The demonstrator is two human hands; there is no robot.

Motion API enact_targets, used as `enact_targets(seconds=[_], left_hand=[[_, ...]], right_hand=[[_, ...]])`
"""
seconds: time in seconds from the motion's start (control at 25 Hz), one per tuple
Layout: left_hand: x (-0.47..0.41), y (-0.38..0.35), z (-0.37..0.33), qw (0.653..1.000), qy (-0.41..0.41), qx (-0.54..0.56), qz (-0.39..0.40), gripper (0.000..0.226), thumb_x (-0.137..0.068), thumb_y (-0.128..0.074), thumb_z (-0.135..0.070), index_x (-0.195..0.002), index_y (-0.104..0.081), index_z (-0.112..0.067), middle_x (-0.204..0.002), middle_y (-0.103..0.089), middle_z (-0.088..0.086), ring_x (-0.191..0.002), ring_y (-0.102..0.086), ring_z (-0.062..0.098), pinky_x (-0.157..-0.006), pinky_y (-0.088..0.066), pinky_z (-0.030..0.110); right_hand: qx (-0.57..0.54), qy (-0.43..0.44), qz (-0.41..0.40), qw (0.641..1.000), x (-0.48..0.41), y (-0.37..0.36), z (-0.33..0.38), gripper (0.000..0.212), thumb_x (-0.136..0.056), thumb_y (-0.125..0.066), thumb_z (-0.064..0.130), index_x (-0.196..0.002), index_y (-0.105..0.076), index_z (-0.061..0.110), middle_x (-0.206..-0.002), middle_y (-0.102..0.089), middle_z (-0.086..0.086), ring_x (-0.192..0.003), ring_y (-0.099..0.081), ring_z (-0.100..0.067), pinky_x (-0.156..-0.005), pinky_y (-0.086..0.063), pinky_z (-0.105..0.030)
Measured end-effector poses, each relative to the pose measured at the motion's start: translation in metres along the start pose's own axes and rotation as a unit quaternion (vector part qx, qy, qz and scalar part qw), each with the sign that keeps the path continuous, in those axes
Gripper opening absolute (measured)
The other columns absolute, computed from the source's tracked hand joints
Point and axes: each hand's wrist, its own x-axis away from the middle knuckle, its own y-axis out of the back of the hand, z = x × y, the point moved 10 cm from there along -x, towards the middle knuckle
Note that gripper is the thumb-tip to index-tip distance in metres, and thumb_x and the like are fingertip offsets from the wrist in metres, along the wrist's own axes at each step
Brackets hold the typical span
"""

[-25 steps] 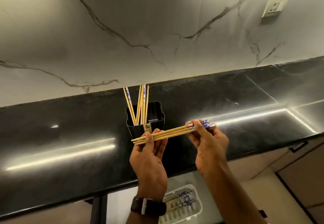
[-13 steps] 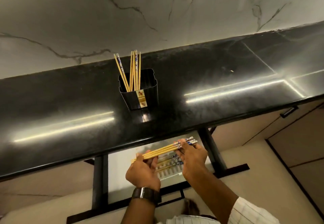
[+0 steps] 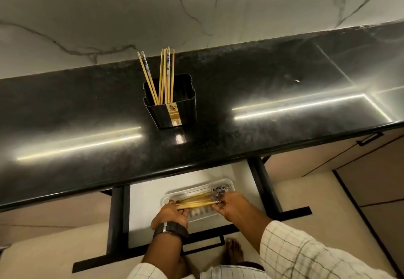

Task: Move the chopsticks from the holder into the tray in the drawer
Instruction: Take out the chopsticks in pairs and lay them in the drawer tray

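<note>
Both hands are clamped on one bundle of pale wooden chopsticks with blue-patterned tops (image 3: 196,203): the left hand (image 3: 172,213) grips the plain tips and the right hand (image 3: 231,205) grips the patterned ends, holding the bundle level just above the clear plastic tray (image 3: 227,183) in the open white drawer (image 3: 144,213). Beyond the hands, on the glossy black stone bench (image 3: 262,95), the black rectangular holder (image 3: 172,104) stands upright and contains further wooden chopsticks (image 3: 165,75) leaning against its left side.
</note>
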Motion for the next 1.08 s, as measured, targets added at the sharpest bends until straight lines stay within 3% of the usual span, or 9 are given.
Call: enact_targets(seconds=[0.16, 0.36, 0.52, 0.64, 0.76, 0.88, 0.96, 1.0, 1.08], left_hand=[[-0.037, 0.009, 0.005, 0.998, 0.025, -0.039, -0.043, 0.045, -0.111, -0.031, -0.015, -0.154, -0.038, -0.003, -0.158, -0.044, 0.019, -0.145, -0.042, 0.036, -0.117, -0.034, 0.054], [-0.063, 0.008, 0.012, 0.997, 0.023, -0.069, -0.022, 0.046, -0.108, -0.033, -0.007, -0.154, -0.036, 0.002, -0.157, -0.042, 0.025, -0.142, -0.045, 0.042, -0.105, -0.046, 0.053], [-0.058, 0.010, 0.011, 0.993, 0.051, -0.101, -0.045, 0.046, -0.106, -0.046, -0.013, -0.152, -0.043, -0.009, -0.152, -0.049, 0.021, -0.138, -0.049, 0.041, -0.107, -0.043, 0.061], [-0.039, 0.002, 0.019, 0.995, 0.083, -0.054, -0.023, 0.046, -0.105, -0.047, -0.015, -0.151, -0.044, -0.012, -0.151, -0.050, 0.019, -0.135, -0.051, 0.041, -0.107, -0.042, 0.062], [-0.019, -0.011, 0.011, 0.996, 0.062, -0.063, -0.004, 0.029, -0.102, -0.052, -0.019, -0.129, -0.057, -0.009, -0.125, -0.063, 0.022, -0.107, -0.062, 0.044, -0.084, -0.054, 0.061], [0.007, -0.020, 0.001, 0.999, 0.029, -0.046, -0.002, 0.028, -0.099, -0.046, -0.013, -0.120, -0.063, -0.006, -0.119, -0.064, 0.023, -0.106, -0.064, 0.045, -0.091, -0.053, 0.063], [0.024, -0.021, -0.010, 0.999, -0.008, -0.042, -0.017, 0.023, -0.099, -0.047, -0.014, -0.110, -0.063, -0.002, -0.108, -0.063, 0.020, -0.088, -0.062, 0.038, -0.074, -0.055, 0.046], [0.032, -0.023, -0.020, 0.998, -0.033, -0.034, -0.031, 0.020, -0.099, -0.050, -0.016, -0.100, -0.063, 0.000, -0.099, -0.060, 0.018, -0.074, -0.057, 0.033, -0.062, -0.049, 0.038], [0.054, -0.033, -0.046, 0.996, -0.084, -0.006, -0.036, 0.023, -0.099, -0.058, -0.023, -0.081, -0.056, -0.008, -0.079, -0.053, 0.011, -0.056, -0.044, 0.024, -0.051, -0.037, 0.030]], right_hand=[[-0.021, -0.056, -0.013, 0.998, -0.007, -0.003, -0.007, 0.031, -0.106, -0.051, 0.007, -0.134, -0.061, 0.000, -0.126, -0.069, -0.026, -0.110, -0.070, -0.041, -0.078, -0.059, -0.058], [-0.008, -0.075, -0.044, 0.996, -0.012, -0.008, -0.009, 0.028, -0.107, -0.052, 0.015, -0.129, -0.065, 0.002, -0.094, -0.068, -0.024, -0.072, -0.064, -0.038, -0.071, -0.058, -0.051], [0.010, -0.071, -0.054, 0.996, -0.010, -0.013, -0.007, 0.029, -0.108, -0.052, 0.018, -0.126, -0.067, 0.001, -0.099, -0.070, -0.020, -0.084, -0.068, -0.035, -0.080, -0.057, -0.047], [0.039, -0.072, -0.049, 0.995, -0.002, -0.019, -0.005, 0.029, -0.108, -0.051, 0.017, -0.125, -0.066, 0.000, -0.110, -0.071, -0.021, -0.086, -0.068, -0.037, -0.084, -0.057, -0.051], [0.067, -0.079, -0.027, 0.994, 0.013, -0.024, -0.002, 0.028, -0.108, -0.046, 0.016, -0.105, -0.065, -0.005, -0.093, -0.066, -0.025, -0.075, -0.063, -0.040, -0.072, -0.056, -0.059], [0.091, -0.076, 0.010, 0.993, 0.032, -0.025, 0.002, 0.034, -0.109, -0.044, 0.013, -0.089, -0.060, -0.008, -0.084, -0.063, -0.026, -0.073, -0.062, -0.042, -0.062, -0.060, -0.055], [0.077, -0.056, 0.028, 0.995, 0.047, -0.028, 0.005, 0.024, -0.106, -0.048, 0.009, -0.101, -0.061, -0.010, -0.099, -0.067, -0.028, -0.090, -0.068, -0.041, -0.078, -0.061, -0.052], [0.073, -0.035, 0.035, 0.996, 0.056, -0.031, 0.008, 0.022, -0.104, -0.050, 0.008, -0.107, -0.064, -0.009, -0.103, -0.069, -0.026, -0.093, -0.070, -0.038, -0.078, -0.061, -0.048], [0.072, 0.018, 0.062, 0.995, 0.078, -0.042, 0.016, 0.021, -0.102, -0.057, 0.010, -0.098, -0.069, -0.007, -0.088, -0.073, -0.021, -0.077, -0.070, -0.030, -0.065, -0.060, -0.038]])
